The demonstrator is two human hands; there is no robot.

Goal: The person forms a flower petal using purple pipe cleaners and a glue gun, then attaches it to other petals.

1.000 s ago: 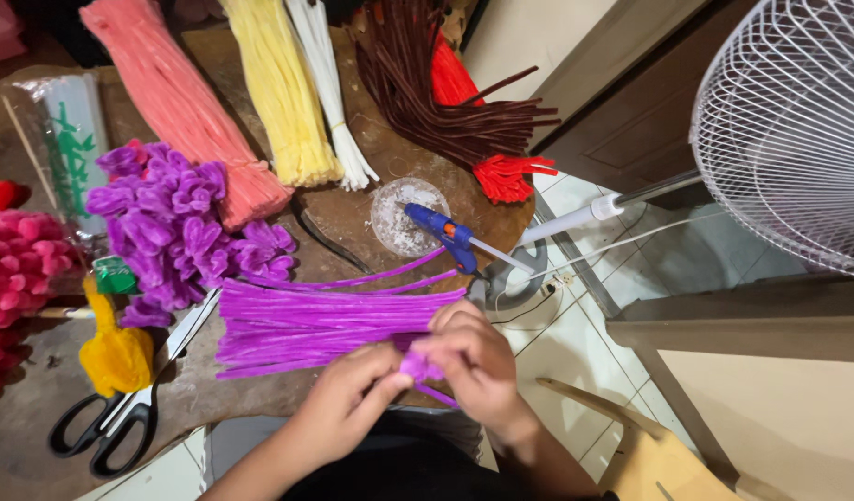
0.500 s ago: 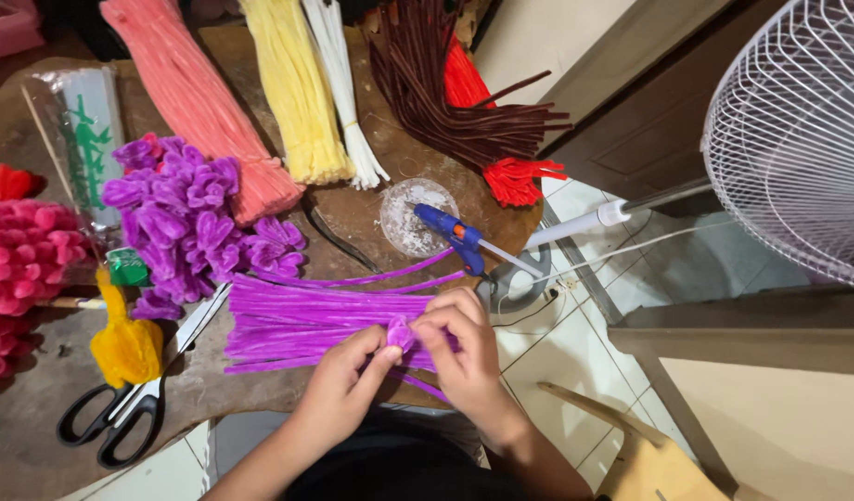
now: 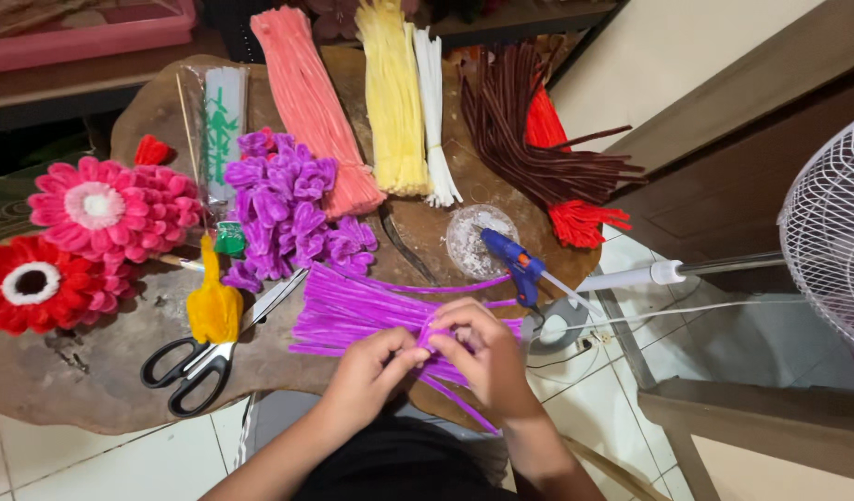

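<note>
Change: since half a second ago both hands sit a little farther left along the purple stems, and more of the pink and red flowers shows at the left.
Head view, left hand: fingers closed, pinching a purple stem over the purple pile.
Right hand: fingers curled shut on the same stem, touching the left hand.
Stem: bent into a loop between both hands, above the pile's right end.
Glue gun: blue, just right of the pile.
Scissors: left of the pile, on the bench.
Purple petals: beyond the pile.
</note>
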